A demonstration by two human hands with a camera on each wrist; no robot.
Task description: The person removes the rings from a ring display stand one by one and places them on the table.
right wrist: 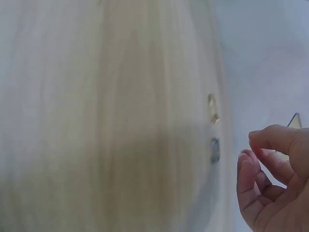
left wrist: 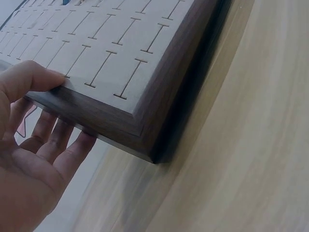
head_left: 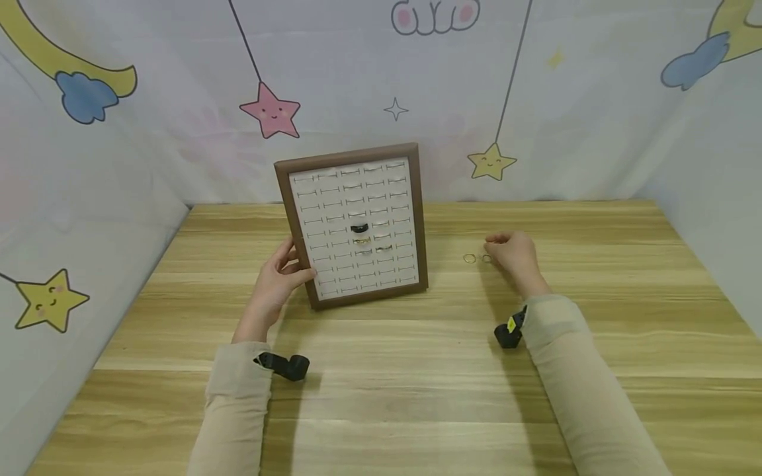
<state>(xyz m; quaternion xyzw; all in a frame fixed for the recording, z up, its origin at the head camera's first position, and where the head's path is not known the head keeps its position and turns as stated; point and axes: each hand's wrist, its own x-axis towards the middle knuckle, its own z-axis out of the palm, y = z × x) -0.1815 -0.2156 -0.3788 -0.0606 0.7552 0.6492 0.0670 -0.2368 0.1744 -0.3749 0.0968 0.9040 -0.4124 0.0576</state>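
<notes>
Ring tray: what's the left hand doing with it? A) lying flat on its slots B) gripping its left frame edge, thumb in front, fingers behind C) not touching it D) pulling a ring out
B: the left hand grips the ring tray at its left frame edge, thumb on the front, fingers behind.

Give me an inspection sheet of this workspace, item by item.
Surface: wooden table, pale striped grain.
Job's things: brown-framed ring display board propped up, with a black ring and a few others in its slots; gold ring and a second ring lying on the table.
Clutter: nothing seen.
Hands: left hand holds the board's lower left edge, thumb in front, fingers behind; right hand beside the loose rings, fingers curled, holding nothing.
Cables: nothing seen; black wrist straps only.
Surroundings: cartoon star and moon curtain.
</notes>
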